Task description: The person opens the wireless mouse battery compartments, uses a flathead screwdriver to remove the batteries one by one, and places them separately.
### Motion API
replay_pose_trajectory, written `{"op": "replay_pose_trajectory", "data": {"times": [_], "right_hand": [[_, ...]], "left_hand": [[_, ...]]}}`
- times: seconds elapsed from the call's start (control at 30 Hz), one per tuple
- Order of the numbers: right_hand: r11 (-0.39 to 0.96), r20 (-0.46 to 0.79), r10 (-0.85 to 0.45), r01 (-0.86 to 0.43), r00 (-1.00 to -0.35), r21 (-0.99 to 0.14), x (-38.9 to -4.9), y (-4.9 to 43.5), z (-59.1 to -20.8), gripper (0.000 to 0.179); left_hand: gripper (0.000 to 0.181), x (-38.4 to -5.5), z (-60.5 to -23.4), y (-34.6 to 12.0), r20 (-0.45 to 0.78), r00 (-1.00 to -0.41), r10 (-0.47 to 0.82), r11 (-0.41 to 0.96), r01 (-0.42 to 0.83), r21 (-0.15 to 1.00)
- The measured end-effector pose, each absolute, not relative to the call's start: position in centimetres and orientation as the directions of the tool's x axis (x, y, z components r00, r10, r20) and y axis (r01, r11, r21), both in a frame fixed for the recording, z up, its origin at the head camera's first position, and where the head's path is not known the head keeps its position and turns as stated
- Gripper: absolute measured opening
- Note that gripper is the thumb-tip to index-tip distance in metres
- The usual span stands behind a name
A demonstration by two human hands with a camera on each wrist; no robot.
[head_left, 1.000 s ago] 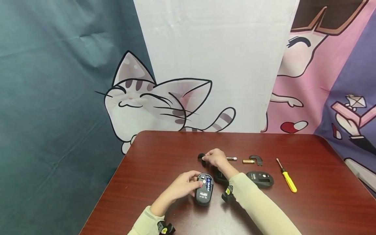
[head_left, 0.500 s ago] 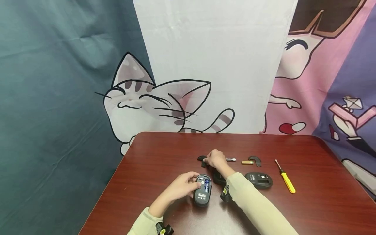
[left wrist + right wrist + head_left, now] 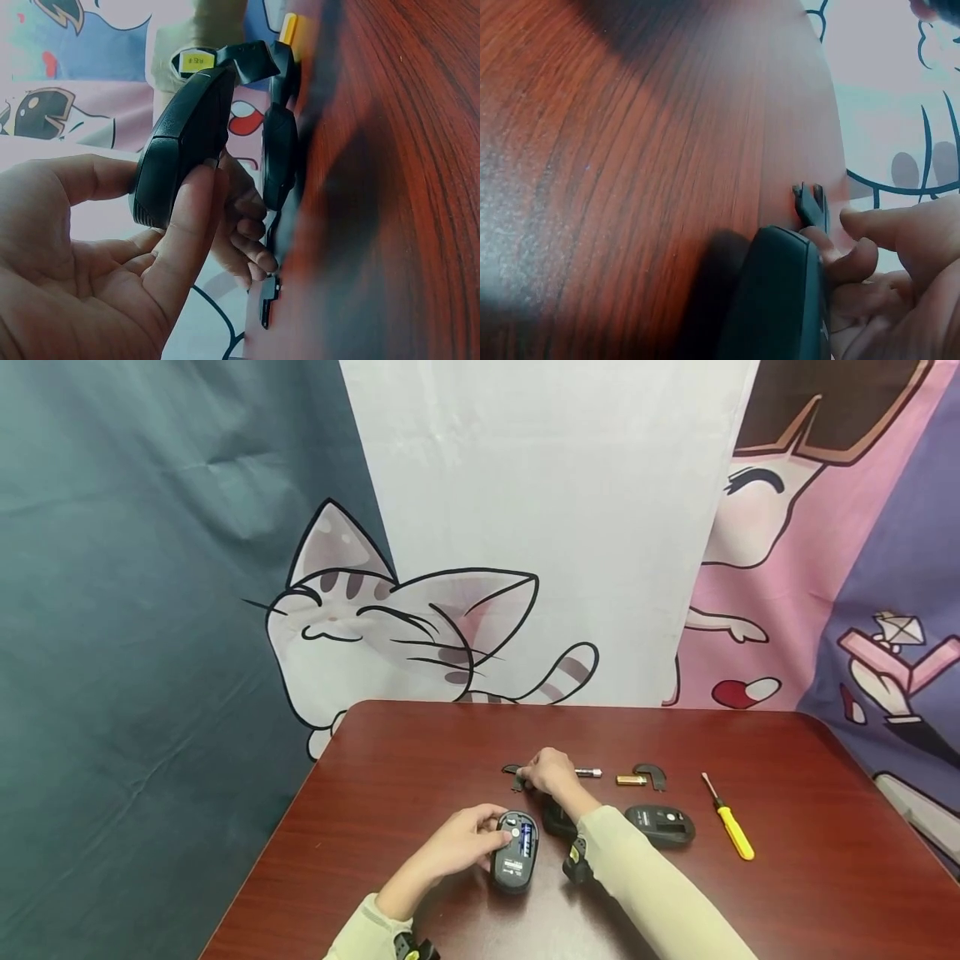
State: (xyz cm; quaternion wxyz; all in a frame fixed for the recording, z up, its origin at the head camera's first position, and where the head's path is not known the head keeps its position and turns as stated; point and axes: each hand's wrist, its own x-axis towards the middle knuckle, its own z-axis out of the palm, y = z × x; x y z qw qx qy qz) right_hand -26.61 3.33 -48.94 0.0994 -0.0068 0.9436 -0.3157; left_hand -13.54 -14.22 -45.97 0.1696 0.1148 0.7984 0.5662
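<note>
My left hand (image 3: 465,845) holds an upturned black computer mouse (image 3: 514,868) by its sides, raised above the table in the left wrist view. A blue battery (image 3: 526,841) shows in its uncovered compartment. At the table, my right hand (image 3: 551,771) reaches to a black curved battery cover (image 3: 517,783) lying flat. Its fingers (image 3: 844,262) are loosely bent beside the cover; in the right wrist view the thumb stands slightly apart from it. Under the right wrist a second black mouse (image 3: 556,818) is partly hidden. Another upturned mouse (image 3: 662,825) lies to its right.
Behind the mice lie a silvery battery (image 3: 588,772), a gold-coloured battery (image 3: 631,780) and another curved black cover (image 3: 654,775). A screwdriver (image 3: 735,835) with a yellow handle is at the right. The wooden table (image 3: 360,793) ends at printed cloth hangings.
The cover by my right hand has gone from tilted to flat on the table, and the fingers have loosened beside it. My left hand keeps holding the mouse, hardly moved.
</note>
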Motion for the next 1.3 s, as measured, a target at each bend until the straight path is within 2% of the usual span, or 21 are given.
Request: {"op": "replay_pose_trajectory", "data": {"times": [0.23, 0.4, 0.57, 0.73, 0.93, 1.13, 1.3], "right_hand": [[0.69, -0.219, -0.116, 0.08, -0.969, -0.72, -25.6, 4.4, -48.4, 0.026], [0.556, -0.271, -0.151, 0.145, -0.951, -0.818, -24.8, 5.5, -47.0, 0.034], [0.469, -0.288, -0.216, 0.16, -0.933, -0.869, -23.8, 7.1, -45.6, 0.039], [0.439, -0.286, -0.297, 0.136, -0.911, -0.888, -22.8, 9.5, -44.2, 0.044], [0.401, -0.254, -0.336, 0.106, -0.907, -0.91, -21.7, 12.5, -43.0, 0.053], [0.414, -0.186, -0.313, 0.043, -0.931, -0.909, -20.4, 15.5, -41.9, 0.052], [0.466, -0.152, -0.27, 0.009, -0.951, -0.885, -19.1, 17.9, -41.4, 0.051]], "left_hand": [[0.039, -13.6, -46.2, -14.1, -0.134, -0.919, 0.37, 0.348, 0.004, 0.937], [0.037, -13.7, -46.1, -14.3, -0.141, -0.924, 0.356, 0.361, -0.003, 0.932], [0.039, -13.8, -46.3, -14.4, -0.138, -0.922, 0.361, 0.368, 0.005, 0.93], [0.039, -13.9, -46.3, -14.4, -0.142, -0.934, 0.327, 0.346, -0.022, 0.938], [0.037, -13.8, -46.4, -14.4, -0.113, -0.95, 0.29, 0.269, -0.032, 0.963], [0.042, -13.7, -46.5, -14.3, -0.087, -0.956, 0.281, 0.13, -0.051, 0.99], [0.047, -13.6, -46.7, -14.1, -0.057, -0.965, 0.257, 0.069, -0.04, 0.997]]}}
